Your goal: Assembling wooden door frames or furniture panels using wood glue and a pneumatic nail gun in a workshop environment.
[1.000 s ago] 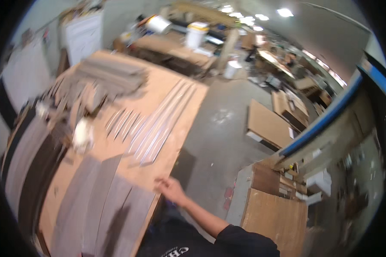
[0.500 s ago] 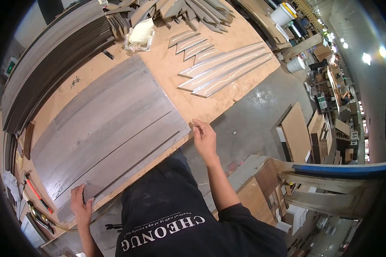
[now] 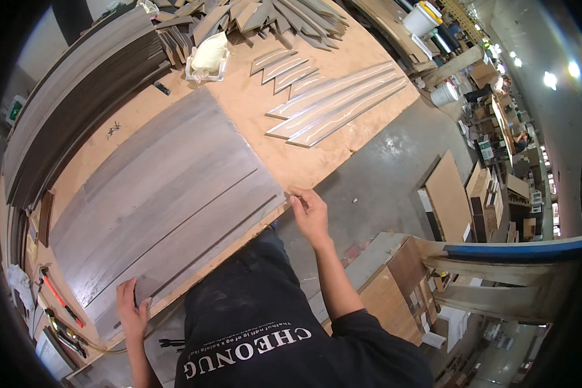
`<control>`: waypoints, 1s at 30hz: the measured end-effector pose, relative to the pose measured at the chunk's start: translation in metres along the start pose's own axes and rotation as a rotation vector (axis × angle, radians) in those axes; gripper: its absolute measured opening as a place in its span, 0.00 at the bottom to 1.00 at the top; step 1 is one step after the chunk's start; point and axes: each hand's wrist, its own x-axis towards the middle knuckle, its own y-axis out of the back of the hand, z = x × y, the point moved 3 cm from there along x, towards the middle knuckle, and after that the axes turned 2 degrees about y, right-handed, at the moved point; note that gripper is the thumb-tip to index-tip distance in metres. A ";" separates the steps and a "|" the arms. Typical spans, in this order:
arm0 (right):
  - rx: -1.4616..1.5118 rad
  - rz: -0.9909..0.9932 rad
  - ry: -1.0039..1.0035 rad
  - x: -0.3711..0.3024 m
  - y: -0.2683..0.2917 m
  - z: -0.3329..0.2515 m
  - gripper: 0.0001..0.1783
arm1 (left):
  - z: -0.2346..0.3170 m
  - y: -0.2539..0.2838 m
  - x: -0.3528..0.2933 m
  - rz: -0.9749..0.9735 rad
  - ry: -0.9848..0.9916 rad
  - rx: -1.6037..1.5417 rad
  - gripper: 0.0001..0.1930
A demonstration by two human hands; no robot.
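Several long grey wood planks lie side by side as a broad panel on the workbench, with dark narrow gaps between the nearest ones. At the panel's right near corner my right hand has thumb and forefinger curled around the end of the nearest grey plank. Over the near edge, toward the left end, my left hand rests with fingers stretched out and thumb apart. Its fingertips touch the panel's surface or its edge; the exact contact is too small to tell.
Beyond the panel, angle-cut strips with shiny glue lines lie on the bench beside a white tray and piled offcuts. Long dark boards are stacked at the left. A red-handled tool lies near left.
My left hand has shifted slightly to the right along the near edge. My right hand has moved slightly down and stays at the panel's corner.
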 end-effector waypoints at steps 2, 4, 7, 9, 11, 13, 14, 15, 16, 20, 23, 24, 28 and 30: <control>-0.069 0.014 0.051 0.009 0.001 -0.020 0.12 | -0.002 0.007 0.005 0.035 -0.002 0.053 0.29; -0.049 0.000 0.100 0.022 -0.008 -0.031 0.12 | -0.005 0.013 0.014 0.066 -0.012 0.103 0.28; -0.002 0.001 0.174 0.045 -0.033 -0.037 0.14 | -0.010 0.018 0.031 0.073 0.021 0.078 0.28; 0.007 -0.014 0.132 0.057 -0.050 -0.034 0.17 | -0.010 0.020 0.044 0.091 0.000 0.064 0.28; -0.039 0.036 0.189 0.061 -0.062 -0.023 0.16 | -0.010 0.022 0.054 0.093 -0.011 0.050 0.28; -0.152 0.069 0.286 0.063 -0.066 -0.019 0.13 | -0.011 0.025 0.058 0.097 -0.013 0.037 0.28; -0.151 0.071 0.289 0.062 -0.068 -0.016 0.13 | -0.012 0.026 0.059 0.091 -0.016 0.031 0.28; -0.109 0.083 0.280 0.061 -0.068 -0.015 0.12 | -0.012 0.027 0.060 0.083 -0.019 0.024 0.28; -0.068 0.094 0.271 0.060 -0.068 -0.015 0.12 | -0.013 0.028 0.061 0.083 -0.020 0.024 0.28; -0.057 0.097 0.235 0.060 -0.066 -0.022 0.13 | -0.023 0.031 0.063 0.053 -0.024 -0.001 0.29; -0.051 0.092 0.223 0.060 -0.065 -0.023 0.13 | -0.024 0.031 0.064 0.039 -0.024 0.000 0.29; -0.051 0.094 0.240 0.060 -0.065 -0.023 0.13 | -0.025 0.030 0.064 0.031 -0.015 0.007 0.29; -0.052 0.104 0.291 0.059 -0.064 -0.022 0.12 | -0.022 0.028 0.064 0.027 -0.012 0.014 0.29; -0.049 0.112 0.293 0.059 -0.065 -0.022 0.11 | -0.024 0.027 0.064 0.034 -0.040 0.021 0.29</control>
